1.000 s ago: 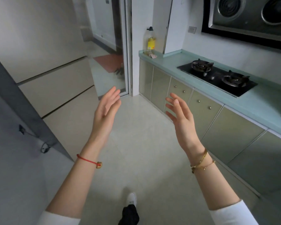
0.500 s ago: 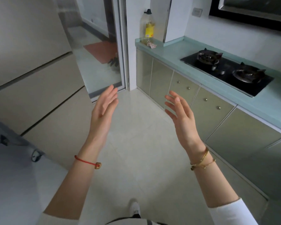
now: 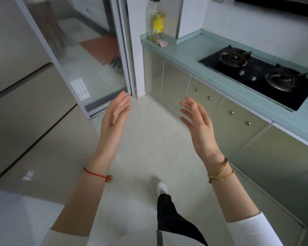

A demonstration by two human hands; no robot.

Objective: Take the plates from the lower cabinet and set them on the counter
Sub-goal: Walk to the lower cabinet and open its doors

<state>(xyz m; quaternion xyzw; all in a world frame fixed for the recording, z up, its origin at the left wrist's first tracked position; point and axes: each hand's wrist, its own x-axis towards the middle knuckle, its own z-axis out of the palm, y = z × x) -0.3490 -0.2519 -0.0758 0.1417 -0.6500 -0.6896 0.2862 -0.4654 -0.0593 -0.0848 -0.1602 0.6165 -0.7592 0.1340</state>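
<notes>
My left hand (image 3: 114,119) and right hand (image 3: 198,126) are empty, fingers (image 3: 120,103) straight — I'd crouch first, then swing a cabinet door (image 3: 174,86) wide before reaching.

There is just one camera. It sits on the person's head and looks forward and down. The left hand (image 3: 114,118) and the right hand (image 3: 197,125) are close in front of it, near the middle. The floor (image 3: 140,157) lies well below, with one foot (image 3: 161,188) at the bottom edge. The counter (image 3: 185,50) runs along the right side. A glass door (image 3: 78,68) stands ahead on the left.
</notes>
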